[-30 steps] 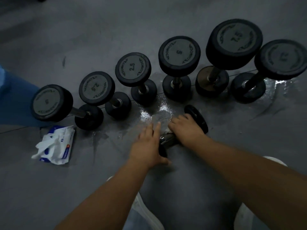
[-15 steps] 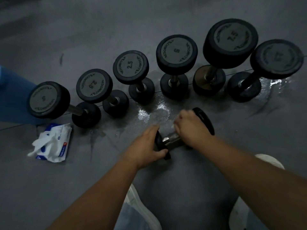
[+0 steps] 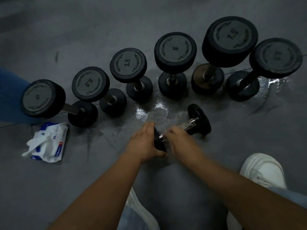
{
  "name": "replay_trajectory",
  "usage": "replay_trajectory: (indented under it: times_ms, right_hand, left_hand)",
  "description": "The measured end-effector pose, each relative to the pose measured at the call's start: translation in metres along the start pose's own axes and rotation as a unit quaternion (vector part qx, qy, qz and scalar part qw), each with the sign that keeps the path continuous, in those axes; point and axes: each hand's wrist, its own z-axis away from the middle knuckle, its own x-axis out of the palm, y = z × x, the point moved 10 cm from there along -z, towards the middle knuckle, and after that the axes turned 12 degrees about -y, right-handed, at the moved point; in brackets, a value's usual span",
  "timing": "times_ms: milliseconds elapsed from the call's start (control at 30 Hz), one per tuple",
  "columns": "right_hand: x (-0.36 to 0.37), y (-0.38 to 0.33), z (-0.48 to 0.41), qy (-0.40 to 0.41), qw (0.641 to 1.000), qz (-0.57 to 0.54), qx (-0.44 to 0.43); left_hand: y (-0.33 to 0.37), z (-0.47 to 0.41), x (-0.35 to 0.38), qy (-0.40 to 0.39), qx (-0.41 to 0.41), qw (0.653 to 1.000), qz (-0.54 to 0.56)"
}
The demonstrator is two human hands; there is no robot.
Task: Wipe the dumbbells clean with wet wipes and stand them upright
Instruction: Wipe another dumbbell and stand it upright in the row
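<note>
A small black dumbbell [image 3: 199, 118] with a chrome handle lies on its side on the grey floor, in front of me. My left hand [image 3: 144, 144] grips its near end disc. My right hand [image 3: 180, 141] is closed over the handle close to that disc, and no wipe shows under it. Behind stands a row of several black dumbbells upright on end, among them one marked 2.5 [image 3: 127, 63], one marked 5 [image 3: 174, 48] and one marked 7.5 [image 3: 230, 37]. An open pack of wet wipes [image 3: 48, 143] lies on the floor to the left.
The floor is wet and shiny [image 3: 142, 112] between the row and the lying dumbbell, and also at the far right. My white shoes [image 3: 262, 170] sit close below my arms. Something blue [image 3: 10, 97] is at the left edge.
My right hand slid along the handle from the far disc towards the near end, uncovering the chrome. My left hand closed around the near disc and stayed there.
</note>
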Motion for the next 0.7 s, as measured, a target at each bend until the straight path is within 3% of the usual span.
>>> replay_trajectory:
  times_ms: [100, 233, 333, 467, 567, 700]
  right_hand:
    - [-0.023, 0.033, 0.002, 0.114, 0.984, -0.047, 0.125]
    - [-0.009, -0.010, -0.002, 0.048, 0.994, 0.098, -0.013]
    - [-0.035, 0.025, -0.005, 0.104, 0.991, 0.007, 0.086]
    - [0.008, -0.013, -0.012, -0.034, 0.999, 0.012, -0.033]
    - [-0.016, 0.022, -0.011, 0.098, 0.987, -0.107, 0.072]
    - [-0.015, -0.002, -0.016, 0.031, 0.999, -0.027, 0.014]
  left_hand:
    - [-0.001, 0.000, 0.001, -0.006, -0.006, 1.000, 0.017]
    - [0.000, -0.001, 0.000, -0.011, -0.005, 1.000, 0.020]
    - [-0.004, -0.003, 0.002, -0.019, -0.013, 0.999, 0.024]
    - [-0.004, -0.005, 0.003, -0.024, -0.010, 0.999, 0.024]
    - [-0.007, -0.006, 0.003, -0.022, -0.013, 0.999, 0.036]
    - [-0.010, -0.009, 0.006, -0.025, -0.008, 0.998, 0.060]
